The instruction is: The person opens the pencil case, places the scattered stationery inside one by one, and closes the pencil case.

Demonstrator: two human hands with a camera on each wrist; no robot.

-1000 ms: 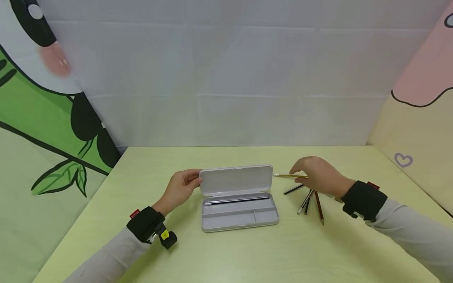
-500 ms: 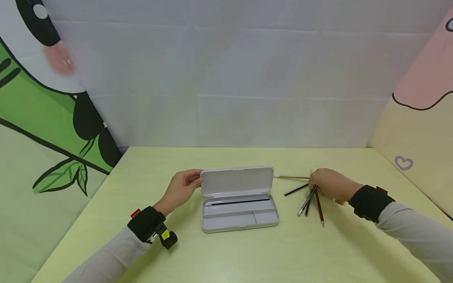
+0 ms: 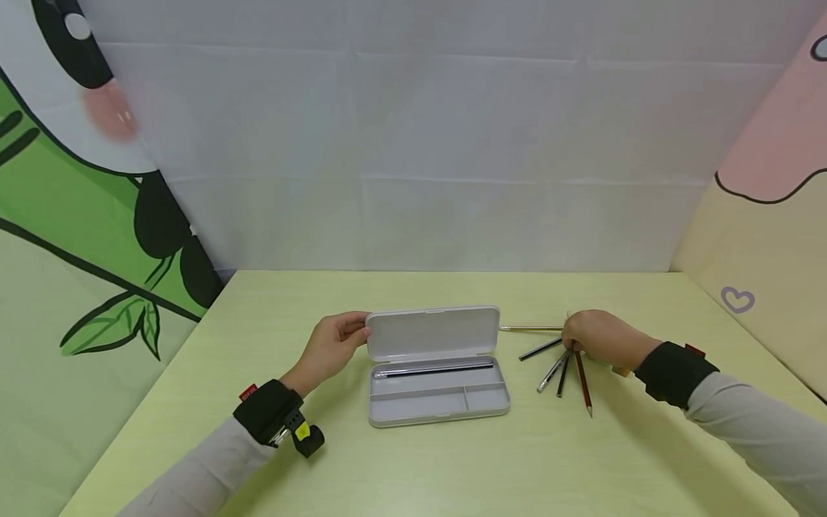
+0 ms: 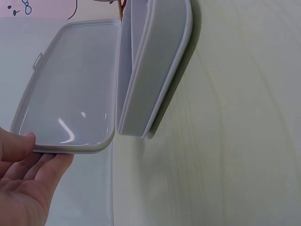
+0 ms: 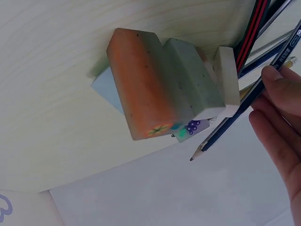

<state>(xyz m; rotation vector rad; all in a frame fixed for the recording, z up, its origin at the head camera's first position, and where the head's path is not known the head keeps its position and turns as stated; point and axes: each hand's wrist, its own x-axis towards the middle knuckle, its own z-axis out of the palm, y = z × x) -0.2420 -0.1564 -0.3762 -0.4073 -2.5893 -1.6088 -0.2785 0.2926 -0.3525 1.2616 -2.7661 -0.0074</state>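
Note:
A pale grey pencil case stands open on the table, its lid [image 3: 433, 336] raised and its divided tray [image 3: 413, 407] facing up. One dark pencil [image 3: 439, 370] lies in the tray's long back compartment. At the lid's left edge my left hand [image 3: 329, 350] grips the corner, thumb on the inner face and fingers behind, as the left wrist view shows. To the right of the case, my right hand [image 3: 601, 337] pinches a dark blue pencil [image 5: 230, 121] between thumb and fingers. Around it lie a red-and-black pencil [image 3: 584, 384], a yellowish pencil [image 3: 531, 328] and other dark pencils [image 3: 540, 350].
Beside the right hand, in its wrist view, sit an orange block [image 5: 141, 80], a grey-green block [image 5: 194, 77] and a whitish block [image 5: 226, 77], mostly hidden in the head view. A pale wall [image 3: 452, 158] rises behind the yellow-green table [image 3: 420, 474].
My right hand has left the yellowish pencil and moved right and down into the bunch, where it now pinches a pencil. One silvery pencil end has shifted slightly left. The left hand keeps its place.

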